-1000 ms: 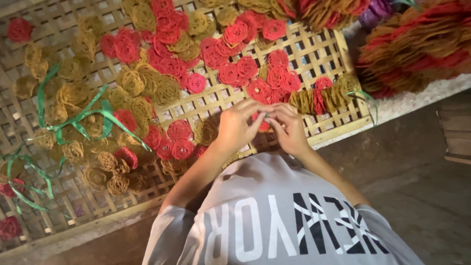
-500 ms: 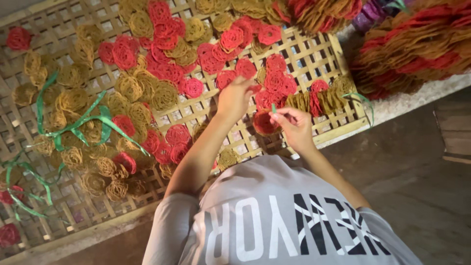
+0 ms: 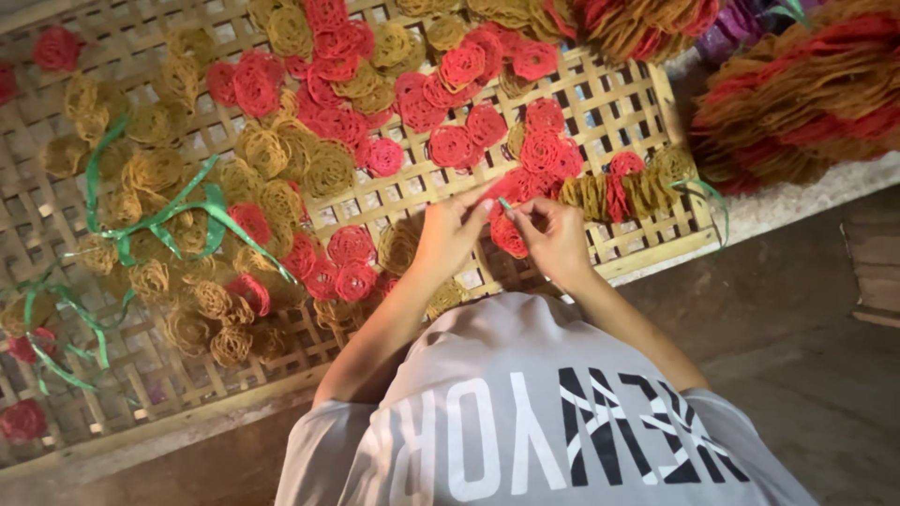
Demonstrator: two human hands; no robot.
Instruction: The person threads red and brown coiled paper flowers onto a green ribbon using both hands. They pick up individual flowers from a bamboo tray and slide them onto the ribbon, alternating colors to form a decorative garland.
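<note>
A woven bamboo tray (image 3: 628, 103) holds several round lacy discs, some red (image 3: 455, 145) and some yellow-brown (image 3: 281, 150). My right hand (image 3: 555, 239) holds a red disc (image 3: 509, 236) over the tray's near edge and pinches the tip of a thin green strip (image 3: 506, 203). My left hand (image 3: 452, 228) meets it from the left, fingertips on the same disc and strip. To the right of my hands, a row of red and brown discs (image 3: 626, 192) lies threaded edge to edge on a green strip (image 3: 710, 195).
Loose green strips (image 3: 159, 225) lie across discs on the tray's left half. Bundles of strung red and brown discs (image 3: 806, 94) are piled off the tray at the upper right. Below the tray's wooden edge (image 3: 187, 426) is a dark floor (image 3: 806, 356).
My left hand has come back from the discs farther up the tray to join my right hand. Both hands now sit together on the red disc near the tray's edge.
</note>
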